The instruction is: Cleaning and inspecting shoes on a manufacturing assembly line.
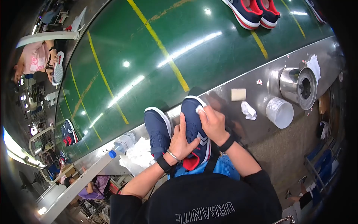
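A navy sneaker (192, 115) with a white sole and red lining is in front of me, its toe pointing away. My left hand (181, 140) is closed over its lace area, with fingers and thumb across the upper. At the toe's right side, my right hand (213, 125) pinches a small white wad (200, 109) against the edge between upper and sole. The matching navy sneaker (156, 125) stands just to the left, toe also pointing away. Part of its heel is hidden by my left wrist.
Beyond the sneakers runs a green conveyor belt (126, 89) carrying more shoes (255, 16). On the metal ledge to the right are a beige block (238, 94), crumpled white tissue (248, 111), a translucent cup (279, 112) and a metal canister (300, 87). A blue-capped bottle (125, 142) lies left.
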### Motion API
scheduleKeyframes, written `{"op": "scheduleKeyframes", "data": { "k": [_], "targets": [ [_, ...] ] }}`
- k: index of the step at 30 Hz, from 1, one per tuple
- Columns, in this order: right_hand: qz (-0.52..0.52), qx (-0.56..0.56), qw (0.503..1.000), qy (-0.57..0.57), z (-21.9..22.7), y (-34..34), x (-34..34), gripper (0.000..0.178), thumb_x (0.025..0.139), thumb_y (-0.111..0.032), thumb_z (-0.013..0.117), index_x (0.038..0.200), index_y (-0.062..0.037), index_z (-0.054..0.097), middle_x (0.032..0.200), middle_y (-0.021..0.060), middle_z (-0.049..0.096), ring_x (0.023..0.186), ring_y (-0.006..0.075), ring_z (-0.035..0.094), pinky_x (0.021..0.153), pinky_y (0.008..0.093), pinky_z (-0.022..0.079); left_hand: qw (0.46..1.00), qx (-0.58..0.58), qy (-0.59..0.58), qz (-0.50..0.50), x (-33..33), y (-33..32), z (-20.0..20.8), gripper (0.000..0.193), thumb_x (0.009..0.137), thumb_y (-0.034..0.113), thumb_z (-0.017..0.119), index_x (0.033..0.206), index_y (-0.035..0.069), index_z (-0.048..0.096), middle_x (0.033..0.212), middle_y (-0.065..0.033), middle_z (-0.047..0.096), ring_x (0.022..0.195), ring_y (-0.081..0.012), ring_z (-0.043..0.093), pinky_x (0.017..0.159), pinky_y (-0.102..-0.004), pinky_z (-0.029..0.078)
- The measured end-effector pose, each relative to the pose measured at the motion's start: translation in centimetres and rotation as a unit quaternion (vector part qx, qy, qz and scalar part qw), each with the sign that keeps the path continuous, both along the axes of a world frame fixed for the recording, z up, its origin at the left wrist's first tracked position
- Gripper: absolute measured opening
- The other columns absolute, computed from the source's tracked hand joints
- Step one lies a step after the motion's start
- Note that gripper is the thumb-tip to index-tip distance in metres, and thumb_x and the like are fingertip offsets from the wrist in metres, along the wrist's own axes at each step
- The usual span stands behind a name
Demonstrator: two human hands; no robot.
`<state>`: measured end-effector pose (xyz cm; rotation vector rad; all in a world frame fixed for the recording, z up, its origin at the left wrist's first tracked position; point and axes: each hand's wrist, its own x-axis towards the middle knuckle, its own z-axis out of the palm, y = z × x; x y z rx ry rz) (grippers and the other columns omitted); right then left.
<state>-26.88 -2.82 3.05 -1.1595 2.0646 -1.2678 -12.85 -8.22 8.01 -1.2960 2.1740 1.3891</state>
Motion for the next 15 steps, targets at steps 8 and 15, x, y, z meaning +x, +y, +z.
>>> {"op": "scheduleKeyframes", "data": {
  "k": [8,15],
  "targets": [
    [-0.043,0.002,0.998,-0.054,-0.1,2.4,1.0,0.009,0.080,-0.006,0.058,0.075,-0.0026,0.051,0.059,0.0143,0.052,0.053,0.0328,0.054,0.047,0.0380,0.040,1.000,-0.015,0.006,-0.002,0.0,0.2,-0.2,0.101,0.070,0.027,0.066,0.138,0.002,-0.005,0.107,-0.0279,0.042,0.093,-0.0414,0.051,0.081,-0.0405,0.045],
    [-0.023,0.004,1.000,-0.020,-0.1,3.2,1.3,0.013,0.081,-0.008,0.056,0.072,-0.0043,0.048,0.057,0.0124,0.050,0.052,0.0299,0.053,0.046,0.0380,0.040,1.000,-0.019,-0.007,0.015,-0.2,0.4,0.2,0.099,0.070,0.025,0.065,0.138,0.001,-0.003,0.106,-0.0288,0.041,0.091,-0.0428,0.051,0.079,-0.0409,0.045]
  ]
}}
